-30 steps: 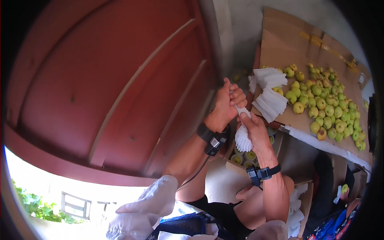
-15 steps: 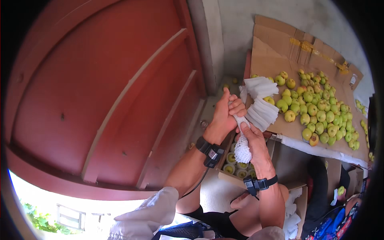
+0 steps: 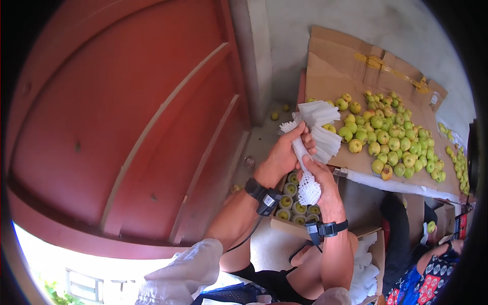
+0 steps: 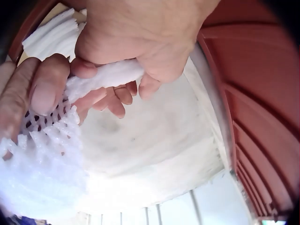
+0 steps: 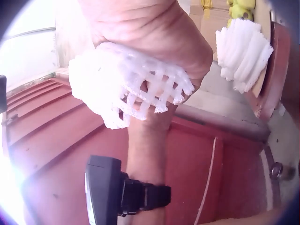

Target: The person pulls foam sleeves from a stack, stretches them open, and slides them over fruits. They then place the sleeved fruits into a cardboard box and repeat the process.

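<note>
A white foam fruit net [image 3: 309, 189], narrow along its middle and flared at its lower end, is stretched between my two hands. My left hand [image 3: 283, 156] grips its narrow upper part, thumb on top and fingers curled. Lower down, my right hand [image 3: 321, 178] pinches the net with its thumb just above the flared mouth. In the left wrist view the twisted neck of the net [image 4: 110, 75] runs under my left hand [image 4: 140, 33]. The open mesh edge [image 5: 154, 93] shows beneath my right hand [image 5: 154, 28] in the right wrist view.
Stacked flat foam nets [image 3: 325, 142] lie by many green-yellow apples [image 3: 394, 137] on a cardboard-covered table [image 3: 330, 71]. Below is a carton [image 3: 285, 226] of netted apples; another carton [image 3: 380, 256] holds white nets. A red door [image 3: 127, 101] stands left. Another person [image 3: 432, 264] sits at right.
My left hand has come down closer to my right, and its fist has loosened with the thumb now extended along the net. The head view has shifted, showing more of the carton of netted apples.
</note>
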The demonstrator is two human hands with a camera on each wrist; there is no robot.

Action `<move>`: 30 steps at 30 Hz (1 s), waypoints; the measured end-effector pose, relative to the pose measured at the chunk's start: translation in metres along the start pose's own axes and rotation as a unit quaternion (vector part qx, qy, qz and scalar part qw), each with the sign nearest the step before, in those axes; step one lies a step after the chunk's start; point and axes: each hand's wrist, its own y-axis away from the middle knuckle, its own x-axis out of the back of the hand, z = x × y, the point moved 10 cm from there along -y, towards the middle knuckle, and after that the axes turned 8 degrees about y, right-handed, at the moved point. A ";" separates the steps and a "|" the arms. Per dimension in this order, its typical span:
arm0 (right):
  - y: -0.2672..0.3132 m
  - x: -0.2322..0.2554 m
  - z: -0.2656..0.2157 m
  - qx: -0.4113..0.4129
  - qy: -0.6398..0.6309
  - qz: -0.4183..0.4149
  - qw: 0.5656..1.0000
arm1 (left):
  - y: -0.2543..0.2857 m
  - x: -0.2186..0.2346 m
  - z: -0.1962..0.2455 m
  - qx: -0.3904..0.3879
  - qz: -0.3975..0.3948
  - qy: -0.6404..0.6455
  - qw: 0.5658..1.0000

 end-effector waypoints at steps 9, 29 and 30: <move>-0.007 0.027 0.012 0.005 0.086 -0.004 0.996 | 0.006 -0.003 0.040 -0.073 -0.047 0.013 0.996; -0.031 0.120 -0.032 0.204 -0.227 0.176 0.936 | 0.018 0.000 -0.019 -0.049 0.119 -0.517 0.846; -0.032 0.117 -0.031 0.210 -0.216 0.170 0.938 | 0.018 0.002 -0.020 -0.040 0.124 -0.515 0.847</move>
